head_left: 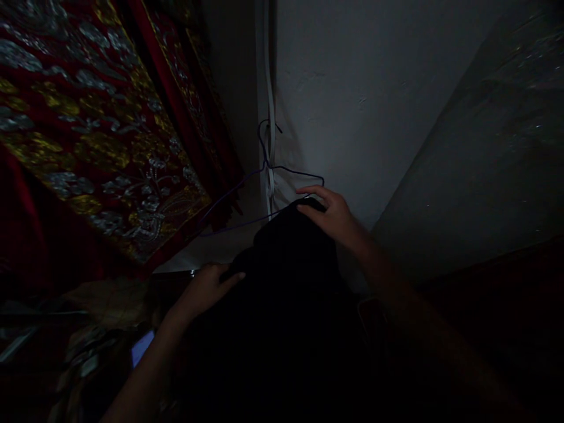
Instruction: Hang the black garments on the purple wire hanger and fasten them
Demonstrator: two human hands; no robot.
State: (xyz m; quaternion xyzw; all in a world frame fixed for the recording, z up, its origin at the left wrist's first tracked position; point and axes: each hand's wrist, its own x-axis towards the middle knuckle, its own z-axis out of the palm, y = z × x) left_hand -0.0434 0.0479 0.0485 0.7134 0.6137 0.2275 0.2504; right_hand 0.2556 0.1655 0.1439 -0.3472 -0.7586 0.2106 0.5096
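A black garment (291, 282) fills the lower middle of the dim head view; its folds are too dark to tell its exact kind. My right hand (332, 214) grips its upper right edge between thumb and fingers, close to the right end of a purple wire hanger (233, 191). On the garment's left side, my left hand (211, 288) holds the cloth, thumb on top and the other fingers partly hidden. The hanger's lower bar passes behind the top of the cloth. Its hook is at a white vertical cord (270, 88) by the wall.
Red cloth with gold and silver embroidery (110, 135) hangs at the left. Behind the hanger stands a pale wall (352, 88), with a greyish, shiny surface (484, 164) to its right. A small lit screen (141, 348) glows among dim clutter at lower left.
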